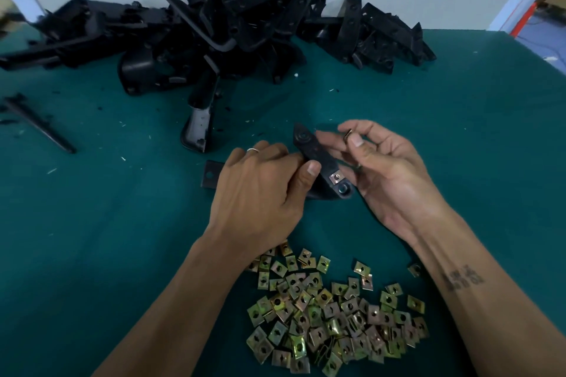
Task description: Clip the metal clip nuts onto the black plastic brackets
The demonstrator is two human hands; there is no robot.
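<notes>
Pinched between thumb and forefinger of the right hand (386, 174), a single clip nut (348, 134) is held up, edge-on, just above the far end of the black plastic bracket (315, 151); the remaining fingers of that hand are loosely curled, palm turned up. And the bracket itself is gripped by the left hand (260, 190), thumb laid over its top face, fingers wrapped beneath, a ring (253, 150) seen on one finger. One clip nut already fitted (336, 177) is seen on the near end of the bracket, close beside a round hole. The bracket is held low over the green tabletop (459, 131), tilted, its far tip pointing away.

Nearer the body, between the two forearms, a loose heap of clip nuts (333, 312) is spread on the tabletop, yellowish and square. One stray nut (414, 269) is lying just beside the right forearm. Another flat black piece (210, 175) is partly covered by the left hand. Further out, a big pile of black brackets (220, 27) is stacked along the back edge. Off to the left, a thin black rod (39, 125) is lying alone, with small plastic shavings scattered about.
</notes>
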